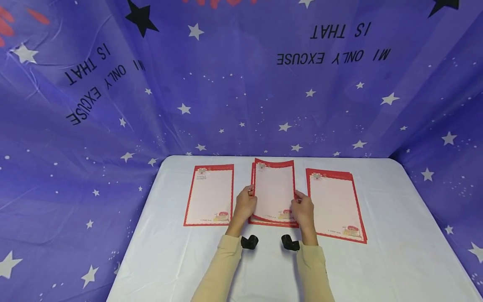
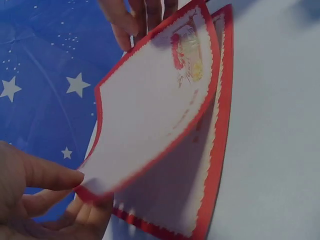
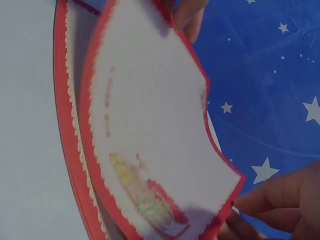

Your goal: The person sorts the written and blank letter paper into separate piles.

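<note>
Red-bordered sheet, bowed, side edges pinched in both hands, matching sheet beneath

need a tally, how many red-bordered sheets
5 visible: the left sheet; the raised middle sheet above a lower sheet; the right top sheet over a mostly covered sheet. More may be hidden beneath.

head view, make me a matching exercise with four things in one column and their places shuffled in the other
1. curved, red-bordered white paper sheet
2. white table with rounded corners
3. purple star-printed cloth
4. long beige sleeves

a. behind the table
b. around both arms
c. between the left hand and right hand
d. beneath the flat, red-bordered papers

Pairs: 1-c; 2-d; 3-a; 4-b
</note>
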A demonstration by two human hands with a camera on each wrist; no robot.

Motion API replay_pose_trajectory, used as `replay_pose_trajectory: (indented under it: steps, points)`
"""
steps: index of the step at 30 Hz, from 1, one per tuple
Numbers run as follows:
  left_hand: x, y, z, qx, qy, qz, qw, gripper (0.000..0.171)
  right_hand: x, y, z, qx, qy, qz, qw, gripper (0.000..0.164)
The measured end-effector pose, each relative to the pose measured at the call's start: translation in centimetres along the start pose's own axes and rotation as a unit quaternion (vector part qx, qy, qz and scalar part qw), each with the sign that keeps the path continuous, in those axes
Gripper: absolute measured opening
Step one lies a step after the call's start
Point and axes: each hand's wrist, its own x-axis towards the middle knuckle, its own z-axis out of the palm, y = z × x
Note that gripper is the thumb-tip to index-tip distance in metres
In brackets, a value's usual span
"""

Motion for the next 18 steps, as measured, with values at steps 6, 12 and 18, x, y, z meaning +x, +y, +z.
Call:
replay_pose_trajectory:
  steps: [6, 12, 18]
  points:
    - [0.2, -0.1, -1.3, -0.042, 0.003, -0.015, 0.999, 0.051, -0.3, -0.8, 0.4, 0.025, 0.016, -0.014, 0.999, 0.049]
    - [-0.2, -0.6, -3.6, -0.088, 0.021, -0.024, 0.9956, 0.052, -0.6, -2.2, 1.7, 0.043, 0.026, -0.05, 0.997, 0.049]
    - [-0.7, -1.6, -7.0, -0.111, 0.056, -0.028, 0.9918, 0.05, -1.2, -4.0, 3.9, 0.058, 0.007, -0.076, 0.995, 0.049]
